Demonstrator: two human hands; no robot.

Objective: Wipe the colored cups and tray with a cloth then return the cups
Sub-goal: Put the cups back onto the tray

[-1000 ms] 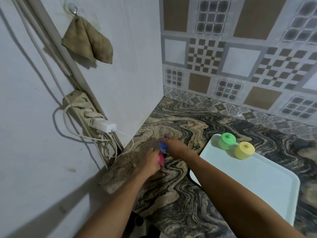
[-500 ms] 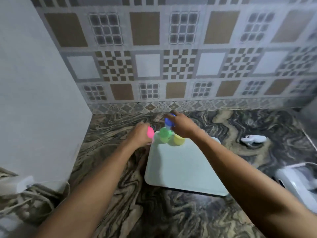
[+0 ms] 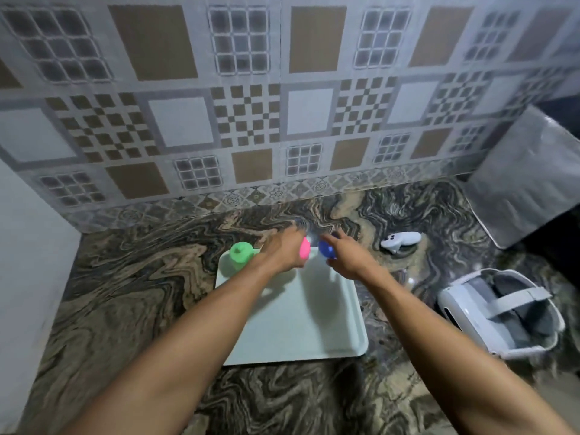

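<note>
left grip (image 3: 284, 252) holds pink cup (image 3: 304, 253) | right grip (image 3: 345, 262) holds blue cup (image 3: 325, 253) | pink shifted over tray (image 3: 314, 324)

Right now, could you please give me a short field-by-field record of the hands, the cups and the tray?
left hand: holds the pink cup over the tray's far edge
right hand: holds the blue cup, close beside the pink one
green cup: stands on the tray's far left corner
tray: pale, lying flat on the marbled counter
right of the tray: white controller and white headset, both on the counter
</note>
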